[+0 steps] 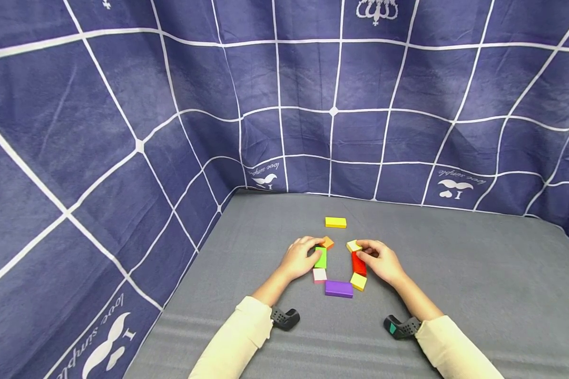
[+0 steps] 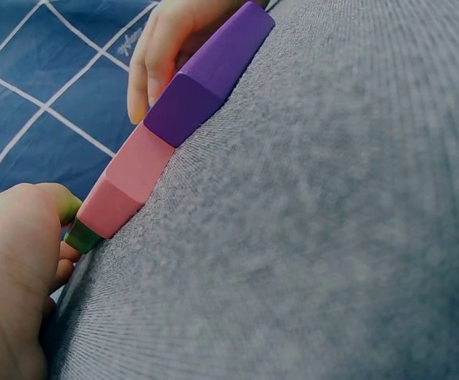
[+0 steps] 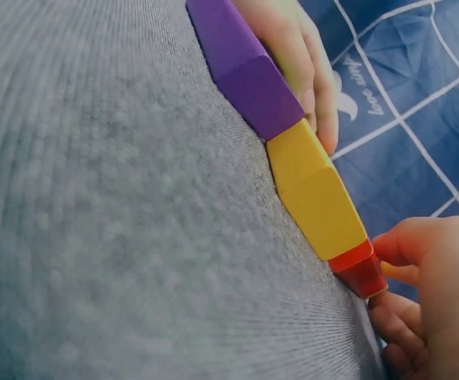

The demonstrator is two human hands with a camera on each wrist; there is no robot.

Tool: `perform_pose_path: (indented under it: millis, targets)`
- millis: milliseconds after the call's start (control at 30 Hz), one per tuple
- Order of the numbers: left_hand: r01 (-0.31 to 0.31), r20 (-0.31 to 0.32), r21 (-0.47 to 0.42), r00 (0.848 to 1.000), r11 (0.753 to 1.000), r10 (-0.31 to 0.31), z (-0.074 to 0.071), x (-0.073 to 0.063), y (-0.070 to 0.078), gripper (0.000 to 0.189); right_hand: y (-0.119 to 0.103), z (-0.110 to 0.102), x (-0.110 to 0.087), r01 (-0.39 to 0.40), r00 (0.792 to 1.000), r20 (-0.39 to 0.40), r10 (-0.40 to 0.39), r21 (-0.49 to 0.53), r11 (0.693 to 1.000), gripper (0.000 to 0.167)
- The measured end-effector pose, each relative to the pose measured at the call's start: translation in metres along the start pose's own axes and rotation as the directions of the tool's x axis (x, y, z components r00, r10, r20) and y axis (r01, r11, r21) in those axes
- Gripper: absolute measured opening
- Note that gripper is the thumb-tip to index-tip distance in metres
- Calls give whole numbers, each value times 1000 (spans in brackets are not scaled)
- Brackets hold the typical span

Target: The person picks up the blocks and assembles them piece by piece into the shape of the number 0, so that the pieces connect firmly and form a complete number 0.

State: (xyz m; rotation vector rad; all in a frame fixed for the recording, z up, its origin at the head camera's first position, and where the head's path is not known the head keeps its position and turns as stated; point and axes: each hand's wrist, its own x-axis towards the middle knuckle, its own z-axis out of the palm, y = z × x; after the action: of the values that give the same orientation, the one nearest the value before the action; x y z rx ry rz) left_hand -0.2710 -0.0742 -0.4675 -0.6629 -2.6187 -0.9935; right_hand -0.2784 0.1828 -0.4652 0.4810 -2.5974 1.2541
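Observation:
In the head view, my left hand point(image 1: 300, 258) holds a green block point(image 1: 321, 258), its thumb over the near part. The left index finger reaches an orange block point(image 1: 328, 242) at the green one's far end. Opposite, my right hand point(image 1: 380, 261) has its thumb on a red block point(image 1: 359, 264), with its index finger on a pale yellow block point(image 1: 353, 246) just beyond. A pink block point(image 1: 320, 275) adjoins the green block's near end. Another yellow block point(image 1: 359, 281) adjoins the red one. Between these two near blocks lies a purple block point(image 1: 339, 289). Fingers partly hide the held blocks.
Farther back, a separate yellow block point(image 1: 335, 222) lies on the grey cloth surface point(image 1: 455, 263). Blue curtains point(image 1: 308, 131) with white grid lines hang behind and along the left side. A dark band point(image 1: 285, 319) is on the left wrist, another point(image 1: 402, 327) on the right.

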Motion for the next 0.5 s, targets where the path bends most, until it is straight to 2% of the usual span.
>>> perform_pose_path:
  millis: [233, 500]
  targets:
    - [5, 4, -11, 1000, 1000, -5, 2, 2, -2, 36, 3, 3, -3, 44, 998, -43, -43, 7, 999, 26]
    - [-9, 2, -41, 1000, 999, 9, 2, 6, -4, 34, 5, 3, -4, 58, 998, -36, -57, 11, 998, 25]
